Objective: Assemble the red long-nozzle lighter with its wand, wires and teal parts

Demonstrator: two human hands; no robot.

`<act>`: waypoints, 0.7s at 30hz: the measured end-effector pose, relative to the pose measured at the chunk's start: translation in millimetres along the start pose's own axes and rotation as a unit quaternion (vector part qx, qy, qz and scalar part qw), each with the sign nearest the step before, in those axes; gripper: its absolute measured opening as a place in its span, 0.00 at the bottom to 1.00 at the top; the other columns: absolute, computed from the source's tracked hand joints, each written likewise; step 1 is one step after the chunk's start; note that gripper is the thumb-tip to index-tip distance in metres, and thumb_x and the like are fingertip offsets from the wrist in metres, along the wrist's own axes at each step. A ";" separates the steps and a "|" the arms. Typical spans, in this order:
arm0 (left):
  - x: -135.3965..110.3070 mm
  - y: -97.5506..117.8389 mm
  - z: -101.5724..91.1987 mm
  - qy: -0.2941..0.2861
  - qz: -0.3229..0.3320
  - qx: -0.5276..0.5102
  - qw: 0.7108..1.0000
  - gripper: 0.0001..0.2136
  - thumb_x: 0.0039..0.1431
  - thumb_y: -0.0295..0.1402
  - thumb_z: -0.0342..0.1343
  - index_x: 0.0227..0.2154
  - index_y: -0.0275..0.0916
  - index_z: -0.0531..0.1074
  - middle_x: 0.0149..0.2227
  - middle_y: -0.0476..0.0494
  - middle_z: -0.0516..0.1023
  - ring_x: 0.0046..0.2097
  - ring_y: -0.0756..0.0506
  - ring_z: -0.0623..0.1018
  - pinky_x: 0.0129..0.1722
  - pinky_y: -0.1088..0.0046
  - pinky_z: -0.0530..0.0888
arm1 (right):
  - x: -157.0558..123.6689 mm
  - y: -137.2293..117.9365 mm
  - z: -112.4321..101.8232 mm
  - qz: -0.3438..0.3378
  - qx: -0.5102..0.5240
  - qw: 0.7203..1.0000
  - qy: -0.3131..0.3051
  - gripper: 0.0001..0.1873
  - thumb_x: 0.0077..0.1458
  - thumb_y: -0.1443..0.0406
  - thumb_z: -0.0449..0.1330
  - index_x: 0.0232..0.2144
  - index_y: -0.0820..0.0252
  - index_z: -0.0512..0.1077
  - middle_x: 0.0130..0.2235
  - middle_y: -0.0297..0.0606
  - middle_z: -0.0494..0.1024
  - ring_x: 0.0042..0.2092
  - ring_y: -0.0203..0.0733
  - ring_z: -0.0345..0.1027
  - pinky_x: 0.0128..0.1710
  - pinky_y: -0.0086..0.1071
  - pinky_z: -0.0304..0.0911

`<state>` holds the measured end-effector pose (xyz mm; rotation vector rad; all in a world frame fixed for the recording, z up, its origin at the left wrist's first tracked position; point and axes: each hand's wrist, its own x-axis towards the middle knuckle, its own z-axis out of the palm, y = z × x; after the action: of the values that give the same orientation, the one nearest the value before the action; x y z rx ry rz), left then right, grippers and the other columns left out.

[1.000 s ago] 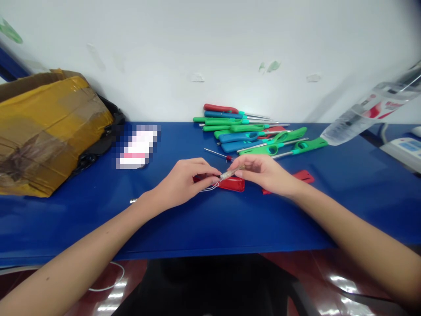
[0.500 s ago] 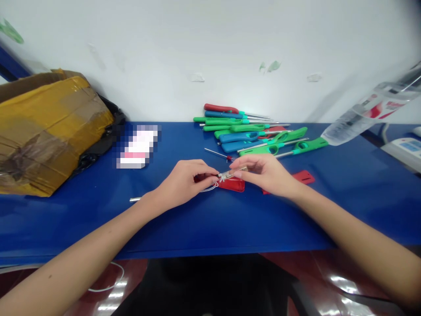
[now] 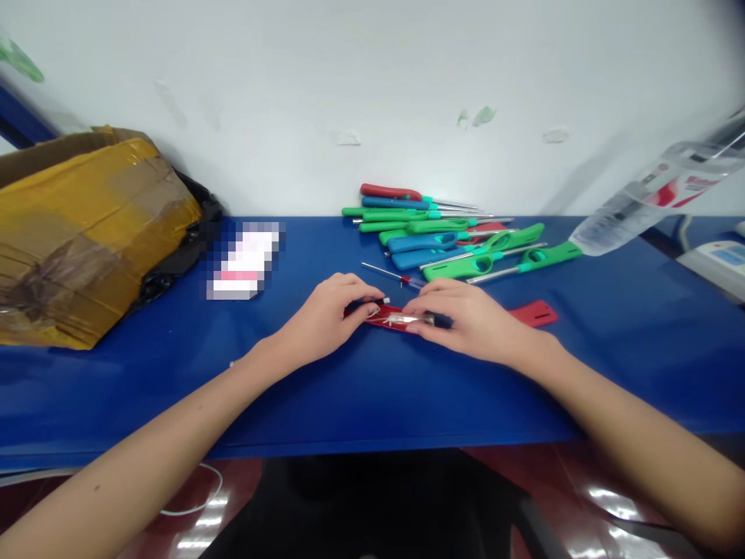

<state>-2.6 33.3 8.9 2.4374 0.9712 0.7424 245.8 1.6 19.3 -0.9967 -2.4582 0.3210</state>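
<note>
Now the small clear part (image 3: 403,318) lies low over the red half-shell (image 3: 386,314), between the person's two hands; whether it rests in the hollow or hangs just above I can't tell from here. Half a second ago it was held up, its left end tight against the left fingertips. Since then the right hand (image 3: 474,318) has brought it down and the left hand (image 3: 331,314) has parted from it. I take this as a turn from handling the part in the air to settling its place in the shell, contact perhaps not yet firm. Right hand: thumb and fingers closed on the part's right end, the others curled. Left hand: thumb and forefinger nearly together, pinching a small black piece (image 3: 381,300) with a pale tip, clear of the part. Thin white wires (image 3: 377,316) run between, their ends hard to follow. Just behind the right fingertips, a screwdriver (image 3: 387,272) with a red collar; to that hand's right, a slotted red piece (image 3: 532,314). Farther back on the blue worktop (image 3: 372,404), a heap of green, blue and red lighters (image 3: 431,241). Outermost: taped carton (image 3: 93,241) to the left, tilted-looking water bottle (image 3: 646,198) to the right.
</note>
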 end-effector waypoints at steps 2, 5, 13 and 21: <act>0.1 -1.6 -1.0 -0.005 -0.006 -0.012 1.000 0.11 0.65 0.30 0.53 0.46 0.39 0.77 0.43 0.44 0.79 0.41 0.47 0.77 0.44 0.70 0.73 | -0.4 0.2 0.8 -0.007 -0.009 1.000 -0.006 0.09 0.62 0.62 0.60 0.39 0.59 0.78 0.35 0.42 0.80 0.40 0.46 0.72 0.43 0.38 0.67; 0.4 -3.3 -5.2 -0.012 -0.020 -0.031 0.999 0.10 0.63 0.30 0.54 0.45 0.39 0.77 0.43 0.44 0.79 0.40 0.48 0.78 0.41 0.72 0.74 | -1.4 2.9 2.3 -0.020 -0.032 0.999 -0.007 0.09 0.63 0.62 0.58 0.40 0.59 0.78 0.37 0.42 0.79 0.41 0.46 0.71 0.44 0.39 0.67; -0.9 -3.6 -38.5 -0.023 -0.003 0.010 1.000 0.14 0.65 0.40 0.55 0.48 0.39 0.76 0.45 0.43 0.78 0.44 0.46 0.77 0.41 0.72 0.74 | -4.7 11.5 2.2 -0.026 -0.067 0.997 -0.014 0.11 0.65 0.62 0.56 0.43 0.58 0.77 0.44 0.43 0.77 0.45 0.46 0.70 0.47 0.40 0.68; -29.4 -14.1 -59.2 -0.148 -0.031 0.091 0.984 0.22 0.53 0.53 0.62 0.43 0.42 0.73 0.53 0.41 0.72 0.51 0.39 0.74 0.48 0.62 0.74 | -5.8 9.6 -2.9 -0.023 -0.075 0.997 -0.021 0.09 0.64 0.62 0.56 0.40 0.59 0.76 0.44 0.43 0.78 0.45 0.47 0.70 0.46 0.40 0.69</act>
<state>-63.8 32.0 37.6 2.5627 1.0276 0.2682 256.6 4.5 16.3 -1.0017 -2.5711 0.1449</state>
